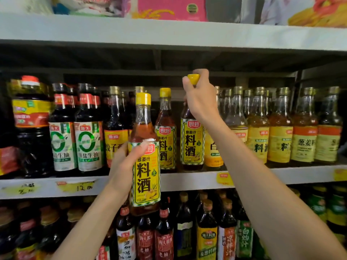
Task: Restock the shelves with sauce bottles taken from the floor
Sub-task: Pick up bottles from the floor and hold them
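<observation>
"Two hands, two bottles: how is each held?"

"The left hand is wrapped round the label of a yellow-capped cooking wine bottle, thumb across the front, low in the centre of the frame. The right hand, higher and right of centre, is clenched round the neck of a second bottle of the same kind, and its yellow cap pokes out above the fingers."

"Where do those bottles sit against the shelving?"

"The left-hand one is upright in the air in front of the middle shelf, its base hanging lower than the board and over the row beneath. The right-hand one is upright with its base down at the board. Whether it touches I cannot tell."

"Anything between them?"

"A third bottle with the same label stands on the board, just behind and right of the one in the left hand."

"And further out?"

"Dark soy sauce bottles fill the left of that shelf, gold-capped glass bottles the right. A yellow price tag is stuck on the shelf edge under the right forearm. Mixed sauce bottles crowd the bottom of the frame, and a pink package lies on the top shelf at upper centre."
</observation>
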{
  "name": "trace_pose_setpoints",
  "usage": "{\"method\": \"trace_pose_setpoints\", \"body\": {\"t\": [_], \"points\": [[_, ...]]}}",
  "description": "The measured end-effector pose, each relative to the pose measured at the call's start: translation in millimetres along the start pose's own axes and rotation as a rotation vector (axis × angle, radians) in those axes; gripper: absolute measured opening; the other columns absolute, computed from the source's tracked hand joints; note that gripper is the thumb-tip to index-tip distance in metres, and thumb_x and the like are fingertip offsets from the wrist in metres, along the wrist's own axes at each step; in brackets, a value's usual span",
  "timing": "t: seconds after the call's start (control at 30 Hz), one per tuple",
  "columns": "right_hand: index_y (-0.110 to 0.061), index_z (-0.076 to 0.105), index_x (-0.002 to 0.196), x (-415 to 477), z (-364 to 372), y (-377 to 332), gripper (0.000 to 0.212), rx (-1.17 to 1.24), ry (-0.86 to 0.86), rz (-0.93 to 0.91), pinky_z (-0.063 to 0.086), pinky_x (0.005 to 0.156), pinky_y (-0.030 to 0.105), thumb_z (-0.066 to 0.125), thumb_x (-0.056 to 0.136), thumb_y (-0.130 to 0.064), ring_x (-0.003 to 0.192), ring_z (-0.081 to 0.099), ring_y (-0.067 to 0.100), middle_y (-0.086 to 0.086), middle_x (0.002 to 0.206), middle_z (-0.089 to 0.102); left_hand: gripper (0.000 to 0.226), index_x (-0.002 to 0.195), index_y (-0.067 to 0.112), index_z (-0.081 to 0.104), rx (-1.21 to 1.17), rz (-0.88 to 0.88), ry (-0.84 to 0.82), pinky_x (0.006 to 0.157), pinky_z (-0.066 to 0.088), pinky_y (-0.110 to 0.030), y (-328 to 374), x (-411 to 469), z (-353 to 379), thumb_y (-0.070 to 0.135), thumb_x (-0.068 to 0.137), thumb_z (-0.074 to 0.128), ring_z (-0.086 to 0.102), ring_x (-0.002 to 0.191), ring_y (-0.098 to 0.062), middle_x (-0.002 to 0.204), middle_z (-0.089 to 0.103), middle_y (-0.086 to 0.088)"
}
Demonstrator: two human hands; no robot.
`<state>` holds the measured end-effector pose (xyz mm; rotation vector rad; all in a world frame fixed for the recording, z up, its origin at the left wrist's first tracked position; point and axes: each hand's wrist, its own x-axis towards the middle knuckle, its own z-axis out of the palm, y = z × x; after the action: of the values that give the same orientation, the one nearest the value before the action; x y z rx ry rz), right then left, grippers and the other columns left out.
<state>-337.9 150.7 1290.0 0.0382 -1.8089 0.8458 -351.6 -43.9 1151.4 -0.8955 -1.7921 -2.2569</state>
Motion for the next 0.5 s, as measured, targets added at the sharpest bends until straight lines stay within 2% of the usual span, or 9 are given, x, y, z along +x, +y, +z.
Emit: {"method": "trace_pose_setpoints", "body": {"t": [0.07,0.17,0.27,0.37,0.5], "points": [[-0.015,0.041,0.132,-0.1,7.9,9.3,0.037,-0.031,-0.008,-0.007,0.057,0.077,0.051,0.046,0.103,-0.038,0.077,0.066,0.019,-0.001,0.087,0.063,0.076,0.117,0.021,0.065,-0.01,-0.012,-0.016,0.097,0.047,-0.061,-3.1,5.9,-0.1,0.068,0.057,0.073,0.066,0.107,-0.034,0.112,0.071,-0.012],[-0.013,0.041,0.131,1.5,18.8,20.2,0.036,-0.074,-0.006,-0.047,0.057,0.071,0.051,0.044,0.104,-0.035,0.073,0.066,0.019,0.0,0.084,0.063,0.063,0.11,0.02,0.067,-0.028,0.007,-0.038,0.092,0.051,-0.058,-7.9,13.0,-1.5,0.061,0.062,0.07,0.07,0.097,-0.03,0.1,0.075,-0.006],[-0.01,0.042,0.129,5.4,29.0,29.4,0.034,-0.145,-0.038,-0.084,0.054,0.071,0.052,0.043,0.104,-0.033,0.082,0.067,0.028,0.01,0.096,0.066,0.059,0.109,0.019,0.068,-0.049,0.014,-0.062,0.085,0.054,-0.055,-11.9,19.1,-3.3,0.059,0.066,0.069,0.072,0.092,-0.03,0.097,0.075,-0.008],[-0.007,0.045,0.126,8.1,37.5,41.5,0.032,-0.225,-0.046,-0.104,0.038,0.068,0.036,0.041,0.105,-0.031,0.09,0.062,0.031,0.012,0.101,0.064,0.059,0.11,0.016,0.067,-0.089,0.006,-0.08,0.076,0.056,-0.048,-14.9,24.1,-3.5,0.057,0.067,0.069,0.073,0.089,-0.032,0.098,0.075,-0.012],[-0.007,0.047,0.123,10.4,46.2,47.2,0.027,-0.234,-0.026,-0.119,0.033,0.069,0.034,0.041,0.105,-0.026,0.086,0.055,0.026,0.014,0.108,0.061,0.059,0.11,0.015,0.067,-0.114,0.016,-0.096,0.072,0.056,-0.045,-19.2,29.9,-4.7,0.056,0.068,0.07,0.072,0.09,-0.036,0.099,0.075,-0.015]]}}
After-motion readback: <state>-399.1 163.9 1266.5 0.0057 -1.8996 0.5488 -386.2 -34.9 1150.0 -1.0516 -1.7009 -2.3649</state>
